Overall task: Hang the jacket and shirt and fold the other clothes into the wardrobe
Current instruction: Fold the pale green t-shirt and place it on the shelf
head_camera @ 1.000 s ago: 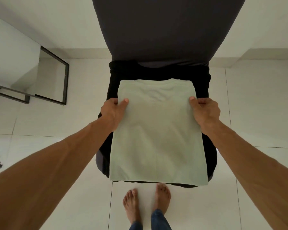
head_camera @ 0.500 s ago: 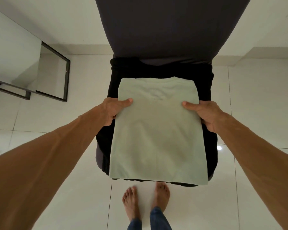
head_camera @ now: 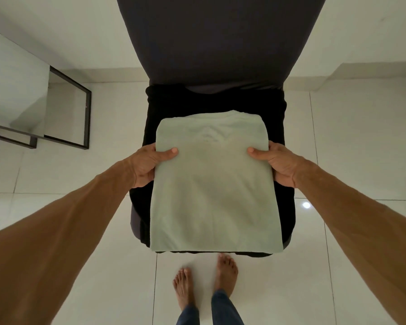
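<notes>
A pale green T-shirt [head_camera: 216, 191], folded into a long rectangle, lies on a black garment [head_camera: 216, 99] spread over the seat of a dark chair [head_camera: 216, 38]. My left hand [head_camera: 148, 163] grips the shirt's left edge, thumb on top and fingers underneath. My right hand [head_camera: 277, 163] grips the right edge the same way. The shirt's collar end points toward the chair back, and its near end reaches the seat's front edge. The black garment shows around the shirt on three sides.
White tiled floor surrounds the chair. A glass side table with a black metal frame [head_camera: 80, 113] stands at the left. My bare feet [head_camera: 204, 285] are just in front of the chair. A white wall with a low ledge [head_camera: 361, 73] runs behind.
Both hands have slid from the shirt's upper corners down its side edges toward me, and the thumbs now press further in over the cloth. The shirt stays flat on the seat.
</notes>
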